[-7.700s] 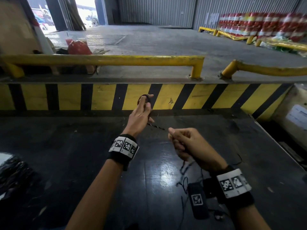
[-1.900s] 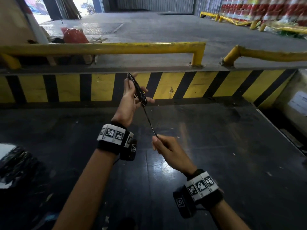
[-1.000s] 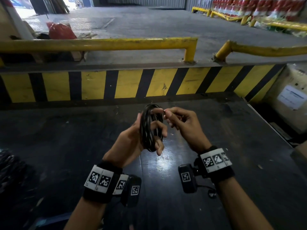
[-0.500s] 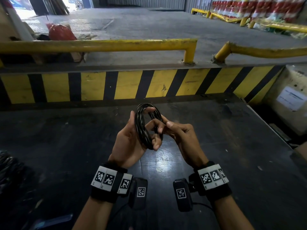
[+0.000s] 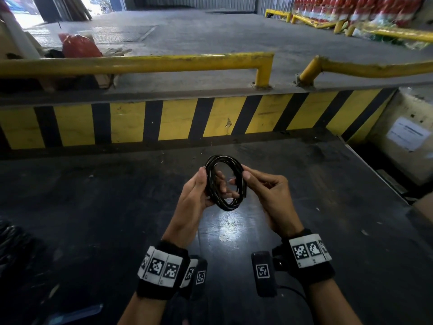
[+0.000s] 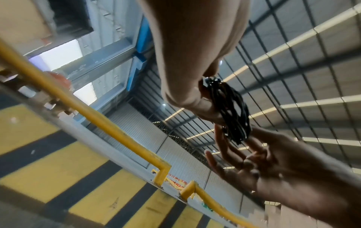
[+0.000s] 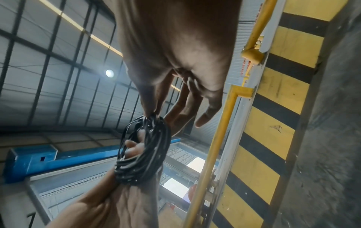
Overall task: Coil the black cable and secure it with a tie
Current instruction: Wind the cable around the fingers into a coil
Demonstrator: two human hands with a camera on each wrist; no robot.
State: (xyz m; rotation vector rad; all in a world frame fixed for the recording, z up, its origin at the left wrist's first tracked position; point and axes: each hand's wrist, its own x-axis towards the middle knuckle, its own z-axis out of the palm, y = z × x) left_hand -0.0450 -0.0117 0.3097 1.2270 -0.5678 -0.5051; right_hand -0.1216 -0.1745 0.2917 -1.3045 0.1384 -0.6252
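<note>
The black cable (image 5: 228, 206) is wound into an oval coil of several turns, held upright above the dark table. My left hand (image 5: 210, 181) grips the coil's left side, thumb over the strands and fingers behind and through the ring. My right hand (image 5: 240, 179) pinches the right side between thumb and forefinger, its other fingers loosely spread. In the left wrist view the coil (image 6: 232, 111) hangs from the left hand (image 6: 205, 95). In the right wrist view the right fingertips (image 7: 150, 114) pinch the top of the coil (image 7: 144, 154).
The dark, glossy table top (image 5: 117, 219) spreads all around the hands. Behind it rises a yellow-and-black striped kerb (image 5: 175, 120) with a yellow rail (image 5: 140, 63) on top. A labelled carton (image 5: 410, 137) stands at the right, and a dark bundle (image 5: 9, 242) lies at the left edge.
The cable, earlier stretched between the hands, is now all wound into the coil. In the last half second the right hand shifted from the coil's middle to its right side.
</note>
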